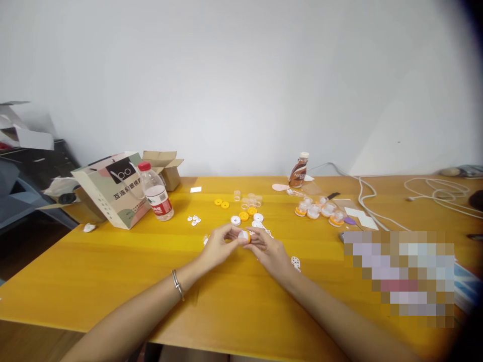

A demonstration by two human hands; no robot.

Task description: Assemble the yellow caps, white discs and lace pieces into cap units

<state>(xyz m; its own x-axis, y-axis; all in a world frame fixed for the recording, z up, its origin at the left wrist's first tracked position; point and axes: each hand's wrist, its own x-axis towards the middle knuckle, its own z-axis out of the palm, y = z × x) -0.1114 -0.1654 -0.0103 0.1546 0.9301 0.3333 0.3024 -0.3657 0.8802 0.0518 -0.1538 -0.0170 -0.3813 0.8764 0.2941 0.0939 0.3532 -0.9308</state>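
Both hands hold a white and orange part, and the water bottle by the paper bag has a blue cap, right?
No: head view shows the water bottle by the paper bag has a red cap. The left hand and right hand hold the white and orange part.

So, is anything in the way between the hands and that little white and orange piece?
No. The left hand and right hand both already pinch the white and orange piece between them. The loose yellow and white discs lie beyond it on the table, not in between.
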